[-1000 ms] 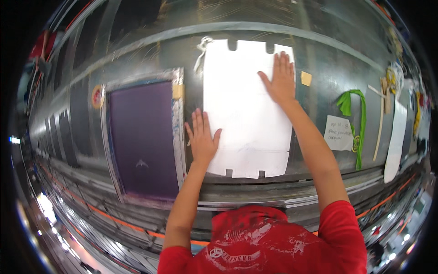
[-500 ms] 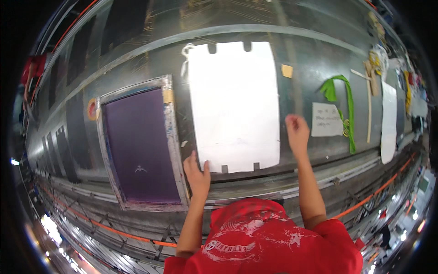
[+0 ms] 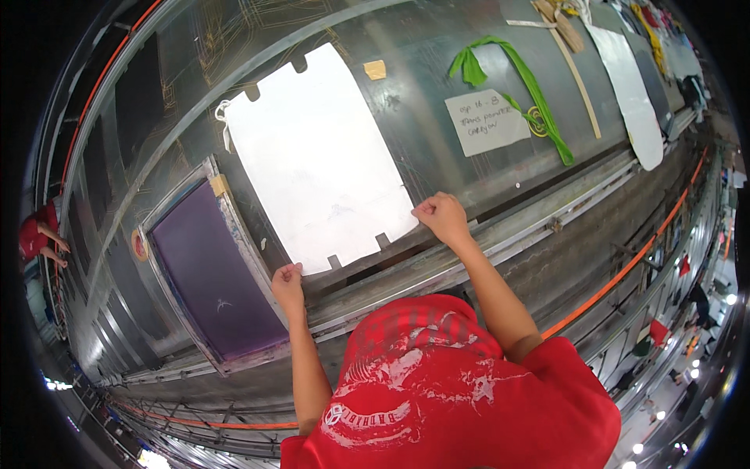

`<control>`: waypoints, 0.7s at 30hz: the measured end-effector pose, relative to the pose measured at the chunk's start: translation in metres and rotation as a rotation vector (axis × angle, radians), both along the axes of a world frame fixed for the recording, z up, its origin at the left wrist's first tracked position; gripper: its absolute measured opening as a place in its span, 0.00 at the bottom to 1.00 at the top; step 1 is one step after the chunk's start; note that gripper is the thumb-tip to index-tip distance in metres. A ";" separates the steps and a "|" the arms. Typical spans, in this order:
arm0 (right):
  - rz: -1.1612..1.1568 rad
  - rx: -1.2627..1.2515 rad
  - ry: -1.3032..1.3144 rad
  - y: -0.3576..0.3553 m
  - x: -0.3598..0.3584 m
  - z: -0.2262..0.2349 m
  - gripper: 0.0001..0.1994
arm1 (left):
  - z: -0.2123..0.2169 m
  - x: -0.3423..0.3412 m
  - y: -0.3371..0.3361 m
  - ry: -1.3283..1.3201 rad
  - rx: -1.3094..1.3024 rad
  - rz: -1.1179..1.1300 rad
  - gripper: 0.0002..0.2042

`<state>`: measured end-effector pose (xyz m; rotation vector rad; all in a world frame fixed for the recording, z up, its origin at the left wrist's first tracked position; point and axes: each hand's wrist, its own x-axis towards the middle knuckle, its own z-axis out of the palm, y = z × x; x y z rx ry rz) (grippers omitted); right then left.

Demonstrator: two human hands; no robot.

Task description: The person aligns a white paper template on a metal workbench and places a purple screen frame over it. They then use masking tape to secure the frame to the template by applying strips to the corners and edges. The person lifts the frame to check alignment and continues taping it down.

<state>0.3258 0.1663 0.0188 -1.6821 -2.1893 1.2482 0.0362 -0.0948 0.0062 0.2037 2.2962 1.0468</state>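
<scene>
A white notched panel [image 3: 320, 156] lies flat on the dark tabletop, slanted, with two cut-outs in its far edge and two in its near edge. Whether it is cloth or paper I cannot tell. Faint grey marks show near its lower middle. My left hand [image 3: 288, 290] pinches its near left corner between thumb and fingers. At the near right corner, my right hand [image 3: 442, 220] has its fingertips closed on the edge. A white cord [image 3: 223, 121] loops beside the panel's left side. Left of it rests a printing screen [image 3: 219, 266] with purple mesh, a worn frame and a small pale bird-like motif.
Right of the panel are a tan tape piece [image 3: 375, 70], a handwritten card [image 3: 486, 125], a green cloth strip [image 3: 539, 98] and a long white piece [image 3: 625, 94]. A tape roll [image 3: 139, 244] sits by the screen. A metal rail [image 3: 500, 227] edges the table; another person's arms [image 3: 53, 237] show far left.
My right hand has come in from beside the panel to its near right corner. My left hand has closed at the near left corner. The whole view has turned.
</scene>
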 end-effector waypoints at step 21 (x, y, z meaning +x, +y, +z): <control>-0.033 0.063 -0.009 -0.002 0.000 -0.001 0.12 | 0.002 0.004 0.006 0.005 0.037 0.057 0.12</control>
